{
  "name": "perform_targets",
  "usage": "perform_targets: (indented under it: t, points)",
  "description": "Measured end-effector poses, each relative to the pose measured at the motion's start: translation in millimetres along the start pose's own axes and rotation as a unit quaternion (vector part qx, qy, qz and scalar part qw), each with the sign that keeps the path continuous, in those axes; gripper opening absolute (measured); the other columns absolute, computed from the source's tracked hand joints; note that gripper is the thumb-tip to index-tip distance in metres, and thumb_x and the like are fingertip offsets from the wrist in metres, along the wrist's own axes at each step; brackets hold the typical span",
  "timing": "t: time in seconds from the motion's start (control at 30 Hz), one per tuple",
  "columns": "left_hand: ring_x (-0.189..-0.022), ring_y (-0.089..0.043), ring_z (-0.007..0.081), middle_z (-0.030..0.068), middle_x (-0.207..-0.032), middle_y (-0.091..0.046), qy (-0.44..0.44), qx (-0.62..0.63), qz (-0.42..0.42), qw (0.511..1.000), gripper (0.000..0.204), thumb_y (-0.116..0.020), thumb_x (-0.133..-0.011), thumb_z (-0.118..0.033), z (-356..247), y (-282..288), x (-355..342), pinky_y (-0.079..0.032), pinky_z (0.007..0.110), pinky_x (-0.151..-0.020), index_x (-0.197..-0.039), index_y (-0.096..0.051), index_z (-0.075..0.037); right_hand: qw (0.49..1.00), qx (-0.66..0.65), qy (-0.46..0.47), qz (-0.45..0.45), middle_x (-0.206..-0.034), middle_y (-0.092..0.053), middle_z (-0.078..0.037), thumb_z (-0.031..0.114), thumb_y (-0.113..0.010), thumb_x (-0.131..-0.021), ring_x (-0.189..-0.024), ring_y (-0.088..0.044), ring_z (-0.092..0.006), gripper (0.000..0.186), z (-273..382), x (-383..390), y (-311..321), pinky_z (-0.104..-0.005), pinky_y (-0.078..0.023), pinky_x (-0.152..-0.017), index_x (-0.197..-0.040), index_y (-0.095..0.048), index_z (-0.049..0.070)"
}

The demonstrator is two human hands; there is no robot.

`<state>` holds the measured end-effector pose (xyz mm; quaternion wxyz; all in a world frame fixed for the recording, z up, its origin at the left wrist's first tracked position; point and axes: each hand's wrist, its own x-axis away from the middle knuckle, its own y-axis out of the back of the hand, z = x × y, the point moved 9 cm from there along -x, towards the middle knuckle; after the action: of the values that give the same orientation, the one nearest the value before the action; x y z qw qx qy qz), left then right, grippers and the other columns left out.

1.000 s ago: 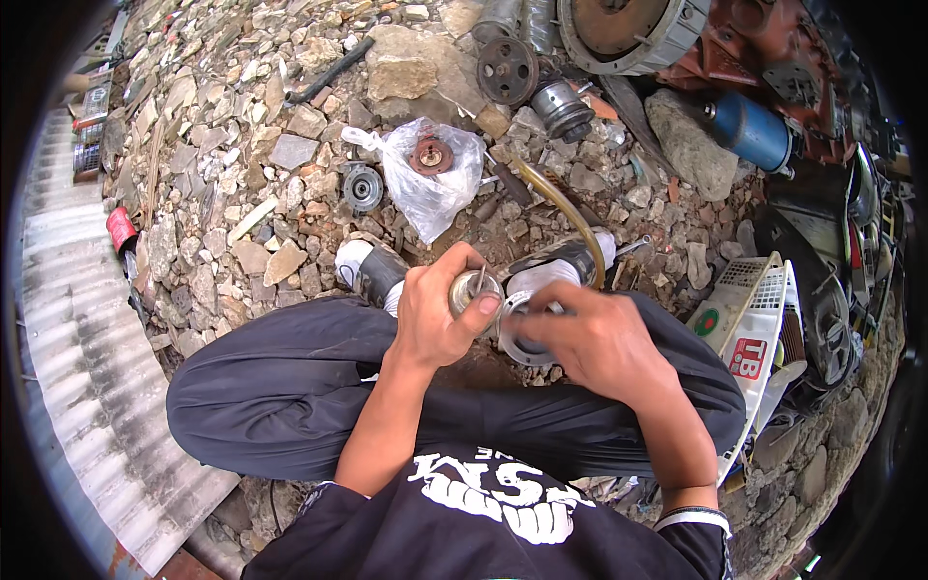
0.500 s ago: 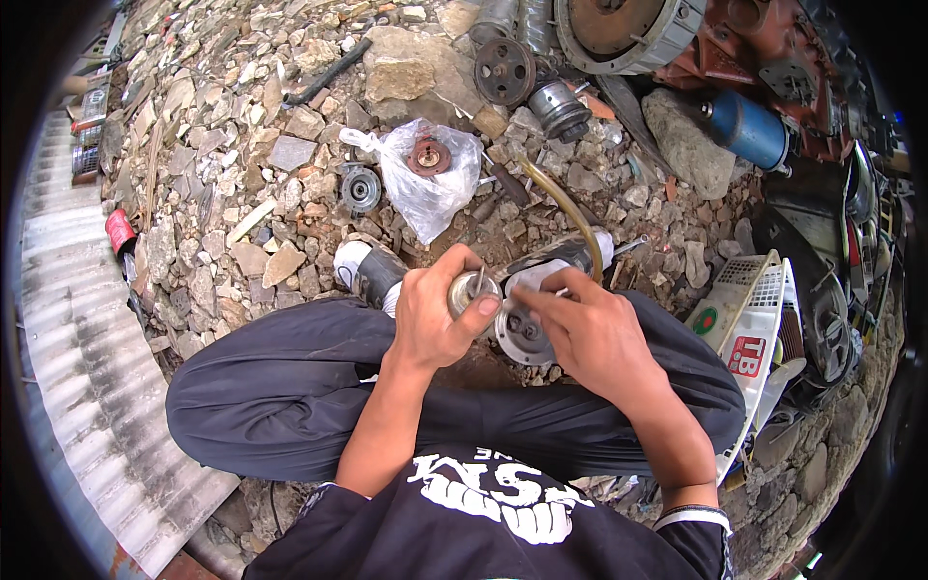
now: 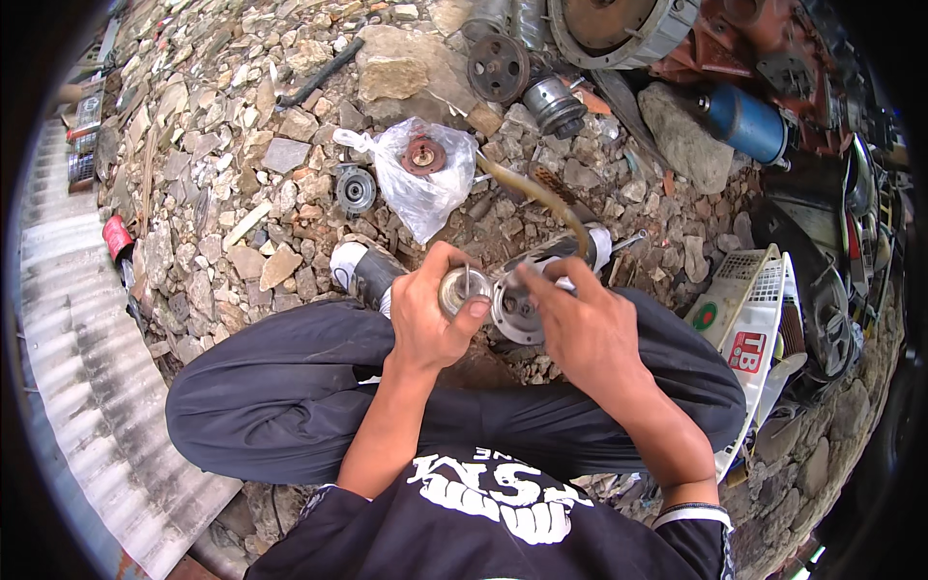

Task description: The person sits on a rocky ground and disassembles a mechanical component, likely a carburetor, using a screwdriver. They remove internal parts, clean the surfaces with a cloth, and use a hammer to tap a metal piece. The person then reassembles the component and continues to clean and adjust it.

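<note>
My left hand (image 3: 420, 319) is closed around a small clear jar (image 3: 456, 290) with pale yellowish contents and a thin metal stick upright in it. Just to its right is a round metal housing (image 3: 515, 324) with a flat rim and holes. My right hand (image 3: 594, 329) curls over that housing's right side, index finger blurred above it; whatever its fingers hold is unclear. A yellowish hose (image 3: 551, 203) lies beyond. A clear plastic bag (image 3: 425, 203) has a rusty round part (image 3: 422, 155) on it, beside a grey metal disc (image 3: 355, 189).
Rubble covers the ground (image 3: 222, 126). Engine parts (image 3: 773, 58), a pulley (image 3: 497, 68), a metal cylinder (image 3: 553, 106) and a blue cylinder (image 3: 742, 126) are at upper right. A white plastic crate (image 3: 730, 309) is right; corrugated sheeting (image 3: 82, 348) runs along the left.
My right fingers have moved over the metal housing, which has shifted slightly up and left with both hands. The hose's far end appears further left.
</note>
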<state>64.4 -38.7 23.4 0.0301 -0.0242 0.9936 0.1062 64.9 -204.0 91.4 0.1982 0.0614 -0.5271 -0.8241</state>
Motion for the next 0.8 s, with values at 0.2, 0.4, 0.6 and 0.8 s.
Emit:
perform_targets:
  t: [0.2,0.4,0.6,0.8]
  points:
    - [-0.066,-0.072,0.0275,0.0115,-0.072,-0.069,0.002,0.004,-0.009,1.000,0.081,-0.057,-0.088,-0.081,-2.7,0.2,-1.1,-0.055,0.037,-0.062,-0.093,-0.063,-0.001,0.999,-0.047,0.010,0.019,-0.105,-0.065,-0.008,0.005,-0.066,-0.090,-0.068,-0.071,-0.0283,0.036,-0.1,-2.1,-0.6,-0.0397,-0.058,-0.060,-0.125,-0.073,0.009]
    - [-0.063,-0.072,0.0309,0.0113,-0.069,-0.067,-0.011,0.012,-0.018,1.000,0.077,-0.061,-0.087,-0.079,-4.6,-3.5,0.4,-0.055,0.039,-0.060,-0.094,-0.062,-0.002,0.991,-0.121,0.053,0.036,-0.101,-0.065,-0.007,0.006,-0.068,-0.089,-0.074,-0.070,-0.0269,0.034,10.0,1.8,-8.3,-0.0413,-0.058,-0.065,-0.122,-0.075,0.009]
    - [-0.065,-0.072,0.0272,0.0106,-0.072,-0.069,-0.004,-0.025,-0.009,1.000,0.082,-0.058,-0.086,-0.082,-0.6,-2.8,2.7,-0.055,0.037,-0.061,-0.093,-0.063,-0.001,0.998,-0.060,0.013,0.017,-0.099,-0.064,-0.007,0.007,-0.068,-0.090,-0.076,-0.070,-0.0274,0.033,5.9,-0.6,-5.1,-0.0404,-0.057,-0.066,-0.122,-0.074,0.007]
    - [-0.061,-0.071,0.0280,0.0098,-0.069,-0.067,-0.005,-0.025,-0.039,0.999,0.080,-0.061,-0.086,-0.081,-2.6,-0.2,5.1,-0.054,0.037,-0.057,-0.094,-0.063,-0.002,0.999,0.000,-0.044,-0.024,-0.102,-0.063,-0.009,0.009,-0.067,-0.094,-0.069,-0.068,-0.0301,0.031,-10.3,-2.6,-4.9,-0.0418,-0.056,-0.060,-0.124,-0.074,0.008]
